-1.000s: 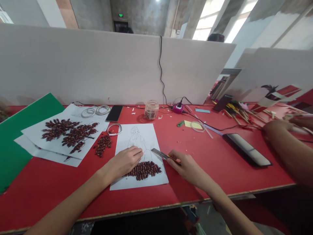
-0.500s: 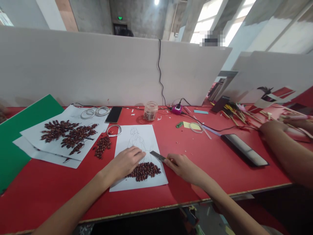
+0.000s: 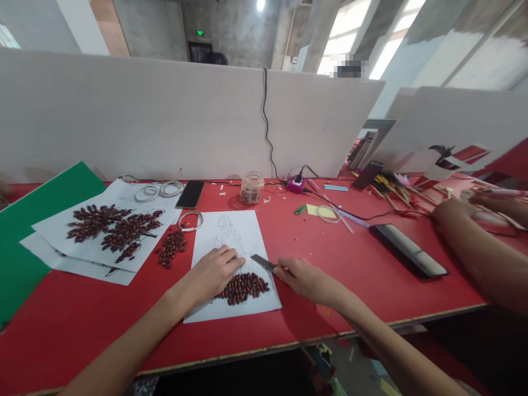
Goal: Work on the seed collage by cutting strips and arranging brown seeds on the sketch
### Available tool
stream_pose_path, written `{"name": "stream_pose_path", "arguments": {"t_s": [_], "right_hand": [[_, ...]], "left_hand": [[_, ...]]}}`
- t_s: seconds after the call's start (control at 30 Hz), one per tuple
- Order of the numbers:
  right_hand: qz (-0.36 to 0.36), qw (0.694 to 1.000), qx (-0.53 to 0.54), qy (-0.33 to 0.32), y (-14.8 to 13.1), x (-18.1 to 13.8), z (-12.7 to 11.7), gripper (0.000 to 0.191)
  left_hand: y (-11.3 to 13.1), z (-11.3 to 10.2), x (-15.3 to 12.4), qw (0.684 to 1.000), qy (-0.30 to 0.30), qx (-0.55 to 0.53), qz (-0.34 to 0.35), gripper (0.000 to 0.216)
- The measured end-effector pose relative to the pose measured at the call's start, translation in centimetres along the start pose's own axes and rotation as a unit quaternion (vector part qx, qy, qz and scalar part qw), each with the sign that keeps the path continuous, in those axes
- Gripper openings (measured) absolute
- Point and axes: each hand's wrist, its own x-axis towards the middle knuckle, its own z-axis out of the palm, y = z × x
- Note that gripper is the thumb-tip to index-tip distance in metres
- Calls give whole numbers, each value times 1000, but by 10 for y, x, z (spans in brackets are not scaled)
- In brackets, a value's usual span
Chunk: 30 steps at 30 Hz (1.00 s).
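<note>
A white sheet of paper (image 3: 259, 242) with a pencil drawing of a figure lies in front of me. Dark brown seeds (image 3: 243, 289) sit packed in rows over its lower part. My left hand (image 3: 216, 273) rests palm down on the sheet, fingers loosely bent over the left end of the seeds; its fingertips are partly hidden. Gripped in my right hand (image 3: 303, 279), at the paper's right edge, is a flat grey metal blade (image 3: 262, 262). The blade points left across the drawing, just above the seeds. Whether it touches the paper I cannot tell.
Left of the sheet are a loose seed pile (image 3: 172, 247) and papers with seed-covered trees (image 3: 115, 228). Behind stand a phone (image 3: 190, 194), tape roll (image 3: 191, 221), glass jar (image 3: 252, 188) and purple power adapter (image 3: 296, 184). A black case (image 3: 408, 250) and another person's arm (image 3: 474, 242) are at right.
The whole view has shifted slightly left. Both hands keep almost the same position over the sheet, and the blade stays in my right hand. The seeds look unchanged.
</note>
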Motion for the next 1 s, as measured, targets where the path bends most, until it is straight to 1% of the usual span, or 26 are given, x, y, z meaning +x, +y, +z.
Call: {"name": "stream_pose_path", "arguments": {"t_s": [0.27,0.43,0.63,0.73,0.9,1.0], "right_hand": [[-4,1000,-16,-11,0,0,-1,30],[-18,1000,-13,0,2,-2,1,32],[-17,1000,2,1,6,-1,6,33],[-24,1000,8,8,8,-2,6,34],[-33,999,5,1,8,-6,7,35],[-29,999,6,18,9,-5,9,33]], "left_hand": [[1,-3,3,1000,-3,5,-7,47],[3,-6,4,1000,-6,14,-5,41],[4,-6,3,1000,-1,23,-4,43],[5,-6,4,1000,-3,28,-7,42],[5,-4,3,1000,-8,28,-7,44],[3,-2,3,1000,-4,26,-6,43]]}}
